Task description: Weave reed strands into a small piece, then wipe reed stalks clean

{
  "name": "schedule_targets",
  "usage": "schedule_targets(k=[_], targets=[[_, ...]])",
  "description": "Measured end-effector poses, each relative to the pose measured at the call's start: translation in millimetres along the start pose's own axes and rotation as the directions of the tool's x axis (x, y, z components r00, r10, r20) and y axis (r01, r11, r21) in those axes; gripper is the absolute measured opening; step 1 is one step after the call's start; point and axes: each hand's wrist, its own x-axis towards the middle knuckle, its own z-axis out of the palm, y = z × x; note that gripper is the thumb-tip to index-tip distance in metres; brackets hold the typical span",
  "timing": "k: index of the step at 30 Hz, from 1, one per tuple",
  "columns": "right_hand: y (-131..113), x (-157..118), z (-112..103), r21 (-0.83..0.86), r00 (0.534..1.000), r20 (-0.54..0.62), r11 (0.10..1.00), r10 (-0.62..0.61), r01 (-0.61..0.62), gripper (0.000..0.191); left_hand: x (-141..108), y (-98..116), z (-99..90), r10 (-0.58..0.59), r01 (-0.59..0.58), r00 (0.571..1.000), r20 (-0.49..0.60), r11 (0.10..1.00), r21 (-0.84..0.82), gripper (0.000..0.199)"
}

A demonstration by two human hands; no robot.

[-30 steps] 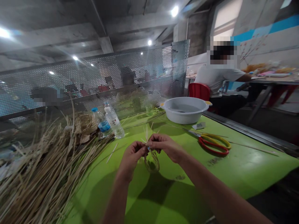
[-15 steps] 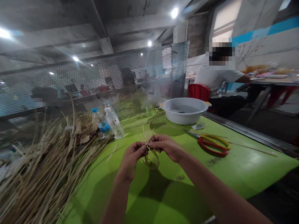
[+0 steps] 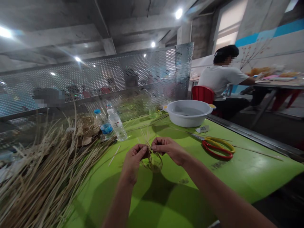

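Note:
Between my two hands is a small woven straw piece (image 3: 154,166), with a rounded, looped lower part and several pale strands fanning out at the top. My left hand (image 3: 133,160) pinches its left side between thumb and fingers. From the right, my right hand (image 3: 169,148) grips strands near the same spot, fingers curled and thumb pressed down. The fingertips of both hands almost meet. Exactly which strands each hand holds is too small to tell. The piece is held just over the green tabletop (image 3: 180,196), and its shadow falls in front of it.
A large heap of dry straw (image 3: 47,177) covers the left side. Two plastic bottles (image 3: 117,125) stand behind it. Further back are a white basin (image 3: 187,118) and a small card (image 3: 202,129). Scissors (image 3: 218,148) with red and yellow handles lie right. A person (image 3: 220,76) sits beyond.
The fanned strand tips have tilted slightly to the left, and my left fingertips have shifted a little. Both hands stay at the straw piece. The view has moved very slightly.

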Motion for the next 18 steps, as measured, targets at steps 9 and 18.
schedule_targets(k=[9,18], targets=[[1.2,2.4,-2.5,-0.035,0.998,0.0,0.998,-0.06,0.06,0.03,-1.9,4.7,4.9,0.006,-0.006,1.0,-0.002,1.0,-0.005,0.031],[2.6,3.4,-0.5,-0.107,0.953,-0.188,0.97,-0.236,0.219,0.02,0.9,-0.7,9.2,0.133,-0.121,0.986,-0.098,0.985,0.125,0.023]])
